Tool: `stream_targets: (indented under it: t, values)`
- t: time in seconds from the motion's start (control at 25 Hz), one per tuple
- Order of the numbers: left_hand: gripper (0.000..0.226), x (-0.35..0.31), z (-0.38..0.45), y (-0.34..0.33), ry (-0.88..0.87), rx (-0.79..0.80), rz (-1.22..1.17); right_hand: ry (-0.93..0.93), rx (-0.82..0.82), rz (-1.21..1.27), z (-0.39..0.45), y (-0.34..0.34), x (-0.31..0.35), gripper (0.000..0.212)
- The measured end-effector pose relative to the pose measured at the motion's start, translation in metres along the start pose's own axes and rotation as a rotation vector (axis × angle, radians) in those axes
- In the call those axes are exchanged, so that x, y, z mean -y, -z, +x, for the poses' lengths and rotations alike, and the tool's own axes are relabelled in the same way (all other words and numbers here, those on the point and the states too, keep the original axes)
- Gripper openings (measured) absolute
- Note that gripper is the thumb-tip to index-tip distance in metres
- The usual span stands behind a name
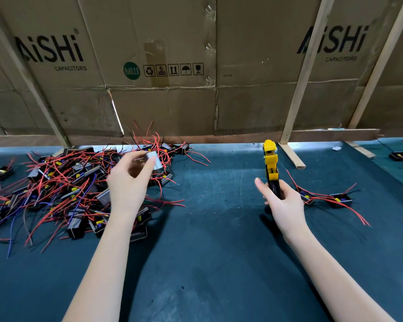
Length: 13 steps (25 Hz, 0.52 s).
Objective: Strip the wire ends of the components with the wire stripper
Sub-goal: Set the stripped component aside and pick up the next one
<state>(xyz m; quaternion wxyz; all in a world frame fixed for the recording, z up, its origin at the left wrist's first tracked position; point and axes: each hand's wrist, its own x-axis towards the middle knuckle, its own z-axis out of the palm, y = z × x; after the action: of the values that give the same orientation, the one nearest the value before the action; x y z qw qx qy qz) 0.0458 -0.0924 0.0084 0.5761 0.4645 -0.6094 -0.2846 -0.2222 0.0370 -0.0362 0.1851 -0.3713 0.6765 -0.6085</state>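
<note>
- A worker's left hand (128,180) pinched one metal-cased component (154,160) above the heap of wired components (63,189) on the green counter (207,228).
- The right hand (282,198) gripped the single yellow wire stripper (270,163), nose upward.
- Best practice, arguably: lift the piece free of the tangled red leads before feeding one end into the stripper.
- Two components (323,198) lay right of the tool; the heap was too tangled to count.

Dark teal tabletop (214,228), scuffed with pale scratches. Behind tabletop's far edge, wall of flattened cardboard boxes (172,108) printed "AiSHi CAPACITORS", plus handling symbols and green round sticker (131,70). Pale wooden slats (306,73) lean across cardboard; one short slat (291,155) lies on tabletop at wall's foot.
</note>
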Motion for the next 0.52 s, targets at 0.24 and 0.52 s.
stream_targets:
  t: [0.24, 0.52]
  values:
    - [0.061, 0.023, 0.005, 0.014, 0.035, -0.110, 0.550, 0.002, -0.008, -0.010, 0.000, 0.004, -0.001, 0.079]
    - [0.027, 0.016, 0.006, 0.022, -0.323, 0.349, 0.949, 0.009, 0.016, -0.007, -0.004, 0.000, -0.001, 0.073]
